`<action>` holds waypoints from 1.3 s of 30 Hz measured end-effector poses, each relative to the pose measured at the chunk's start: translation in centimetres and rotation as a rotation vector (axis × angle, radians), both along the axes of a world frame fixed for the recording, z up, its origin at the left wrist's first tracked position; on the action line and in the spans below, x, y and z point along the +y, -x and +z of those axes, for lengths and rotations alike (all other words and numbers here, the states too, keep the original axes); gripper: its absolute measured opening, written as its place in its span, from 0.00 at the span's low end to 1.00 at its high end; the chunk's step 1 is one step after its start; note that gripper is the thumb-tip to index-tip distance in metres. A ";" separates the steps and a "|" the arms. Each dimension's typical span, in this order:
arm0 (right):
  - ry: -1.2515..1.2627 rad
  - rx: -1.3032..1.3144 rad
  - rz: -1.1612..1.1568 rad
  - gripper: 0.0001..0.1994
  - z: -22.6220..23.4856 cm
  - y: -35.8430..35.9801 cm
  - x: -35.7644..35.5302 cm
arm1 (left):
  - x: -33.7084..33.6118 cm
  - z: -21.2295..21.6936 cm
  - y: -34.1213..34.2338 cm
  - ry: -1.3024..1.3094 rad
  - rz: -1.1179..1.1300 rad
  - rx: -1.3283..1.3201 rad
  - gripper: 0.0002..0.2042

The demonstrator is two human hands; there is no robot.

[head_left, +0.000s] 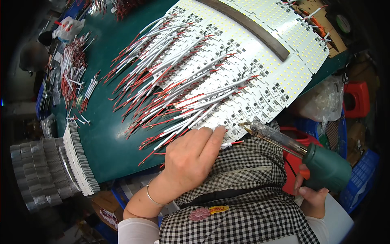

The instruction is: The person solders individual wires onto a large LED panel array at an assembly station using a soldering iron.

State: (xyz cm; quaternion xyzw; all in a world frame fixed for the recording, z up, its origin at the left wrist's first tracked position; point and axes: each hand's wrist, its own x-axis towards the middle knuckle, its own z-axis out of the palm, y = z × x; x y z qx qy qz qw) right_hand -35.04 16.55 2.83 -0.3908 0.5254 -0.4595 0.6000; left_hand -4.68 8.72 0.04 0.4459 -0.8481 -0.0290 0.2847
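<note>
My left hand (190,158) is closed in a pinch at the near edge of the white LED circuit boards (280,87). A red-and-white wire (232,143) sticks out beside its fingertips; the rest of that wire is hidden under the hand. My right hand (312,195) grips a soldering gun (327,167) by its green handle, which hides part of the fingers. The gun's tip (243,124) lies over the boards' near edge, just right of my left fingertips. Rows of red and white wires (178,87) are attached along the boards, their loose ends trailing left.
A dark curved bar (252,27) lies across the boards. On the green table (107,138), loose wires (73,69) are heaped at the far left. Stacked boards in wrapping (48,171) stand at its left edge. Red stools (357,99) and blue crates (361,179) are at right.
</note>
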 end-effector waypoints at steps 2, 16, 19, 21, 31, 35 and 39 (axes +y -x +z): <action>-0.026 0.022 -0.085 0.33 0.0 0.1 0.6 | -0.3 -0.4 -0.3 -0.012 -0.033 0.042 0.15; 0.003 0.111 0.196 0.25 -0.1 0.7 0.8 | -0.8 0.0 -0.3 0.074 -0.137 -0.027 0.13; -0.306 -0.028 0.087 0.19 -1.2 2.1 2.0 | -0.7 0.1 -0.4 0.092 -0.124 -0.031 0.13; -0.268 -0.012 0.156 0.16 -0.7 1.6 0.8 | -0.7 0.0 -0.3 0.093 -0.125 -0.037 0.13; -0.073 0.238 0.181 0.22 0.7 0.3 0.6 | -0.7 0.1 -0.3 0.111 -0.137 -0.040 0.13; -0.059 0.096 -0.188 0.34 1.4 -1.5 -0.3 | -0.6 0.2 -0.3 0.095 -0.134 -0.051 0.13; 0.128 0.199 -0.270 0.33 1.4 -0.6 -0.2 | -0.7 0.3 -0.3 0.072 -0.137 -0.048 0.14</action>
